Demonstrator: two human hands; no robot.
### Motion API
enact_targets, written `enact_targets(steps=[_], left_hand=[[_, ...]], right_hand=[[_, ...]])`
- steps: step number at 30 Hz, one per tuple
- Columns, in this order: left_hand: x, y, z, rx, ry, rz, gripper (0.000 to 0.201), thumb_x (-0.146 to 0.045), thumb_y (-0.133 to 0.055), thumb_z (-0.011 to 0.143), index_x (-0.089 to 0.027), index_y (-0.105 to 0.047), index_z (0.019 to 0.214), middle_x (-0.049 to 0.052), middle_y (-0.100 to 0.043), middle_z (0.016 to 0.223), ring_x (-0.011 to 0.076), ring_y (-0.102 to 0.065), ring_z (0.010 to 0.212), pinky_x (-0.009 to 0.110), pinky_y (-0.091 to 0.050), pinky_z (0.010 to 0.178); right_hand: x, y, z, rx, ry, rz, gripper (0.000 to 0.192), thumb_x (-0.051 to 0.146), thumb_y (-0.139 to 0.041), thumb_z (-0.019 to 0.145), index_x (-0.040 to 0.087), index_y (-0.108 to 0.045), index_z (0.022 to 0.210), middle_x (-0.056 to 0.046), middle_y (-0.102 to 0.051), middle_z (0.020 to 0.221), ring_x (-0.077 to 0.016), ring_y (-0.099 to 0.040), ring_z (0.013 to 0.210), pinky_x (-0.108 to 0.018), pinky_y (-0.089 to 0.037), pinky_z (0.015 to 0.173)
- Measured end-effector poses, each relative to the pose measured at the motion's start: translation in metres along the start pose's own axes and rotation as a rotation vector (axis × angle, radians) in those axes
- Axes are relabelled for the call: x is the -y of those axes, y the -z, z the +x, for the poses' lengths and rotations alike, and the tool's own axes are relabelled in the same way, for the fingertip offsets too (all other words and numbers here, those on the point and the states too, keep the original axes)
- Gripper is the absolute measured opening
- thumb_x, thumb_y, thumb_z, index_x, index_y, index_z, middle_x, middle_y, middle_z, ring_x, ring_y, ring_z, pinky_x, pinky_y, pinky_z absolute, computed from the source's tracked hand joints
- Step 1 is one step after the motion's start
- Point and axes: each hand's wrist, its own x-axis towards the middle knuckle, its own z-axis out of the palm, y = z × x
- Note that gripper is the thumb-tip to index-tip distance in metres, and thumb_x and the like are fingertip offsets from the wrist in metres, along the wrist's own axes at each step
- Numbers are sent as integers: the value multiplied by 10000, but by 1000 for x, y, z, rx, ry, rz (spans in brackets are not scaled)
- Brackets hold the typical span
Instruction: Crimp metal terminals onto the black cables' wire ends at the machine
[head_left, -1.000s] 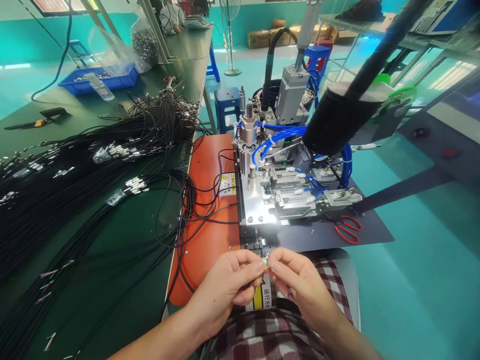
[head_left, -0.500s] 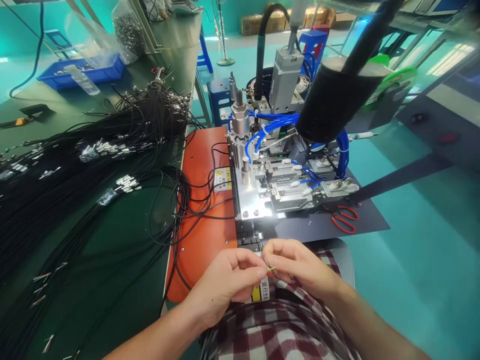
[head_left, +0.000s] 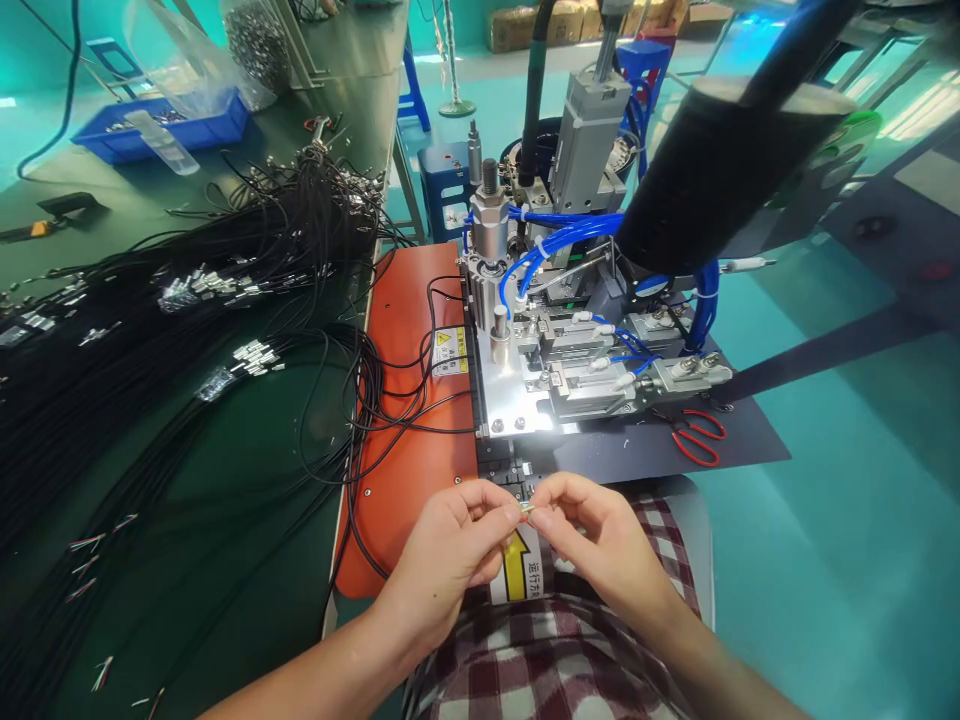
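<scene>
Thumb and forefinger of my left hand [head_left: 472,535] are pinched together on thin coloured wires [head_left: 526,508], which look yellow-green and red at their ends. My right hand [head_left: 589,525] pinches the same wire ends from the other side, and the fingertips of both hands nearly meet. Most of the wires' length is hidden by my fingers. Both hands are just in front of the metal machine [head_left: 525,400], above a label with a yellow arrow [head_left: 517,570].
Left of the machine lies an orange plate [head_left: 412,480] with black cables across it. Bundles of black cables [head_left: 255,250] cover the green table, with a blue tray [head_left: 161,130] behind. Red-handled scissors [head_left: 699,438] rest on the grey base. A black cylinder [head_left: 720,180] overhangs the machine's right side.
Both hands have risen slightly, toward the machine. My right fingers have shifted on the wire ends, and more of the yellow arrow label shows. The view has turned a little.
</scene>
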Motion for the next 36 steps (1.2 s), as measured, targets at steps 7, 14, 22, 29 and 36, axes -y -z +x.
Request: enact_targets(steps=[7, 14, 22, 29, 36], left_hand=[[3, -4, -2, -7, -68, -55, 175, -287, -595, 818, -149, -524, 737, -86, -402, 547, -6, -217, 376, 178, -122, 394], [3, -4, -2, 6, -62, -74, 137, -253, -573, 835, -149, -522, 761, -83, -408, 579, -10, -228, 376, 178, -109, 395], [2, -5, -3, 8, -61, -24, 168, -268, -583, 827, -151, -499, 741, -80, -416, 574, -7, -233, 380, 167, -122, 388], [6, -6, -3, 10, -74, -39, 182, -301, -585, 830, -158, -492, 767, -78, -429, 590, -4, -238, 386, 168, -130, 392], [10, -8, -4, 1, -151, -92, 181, -308, -553, 863, -173, -461, 784, -88, -419, 584, -3, -242, 384, 172, -146, 398]], right_hand=[[-7, -9, -1, -47, -25, 71, 246, 402, -642, 771, 178, -560, 710, 41, -480, 596, -97, -385, 516, -230, -324, 490], [-14, -9, -3, -64, -20, 100, 226, 374, -639, 793, 174, -562, 722, 44, -481, 605, -89, -404, 509, -219, -348, 492], [-7, -8, -3, -66, -31, 87, 249, 395, -654, 768, 167, -567, 720, 36, -501, 599, -94, -427, 506, -229, -368, 502], [-6, -11, -1, -93, -52, 93, 253, 400, -663, 740, 172, -564, 693, 39, -497, 564, -92, -428, 477, -222, -354, 466], [-4, -15, -1, -86, -78, 164, 291, 446, -666, 732, 177, -557, 707, 65, -447, 515, -85, -397, 463, -211, -336, 457]])
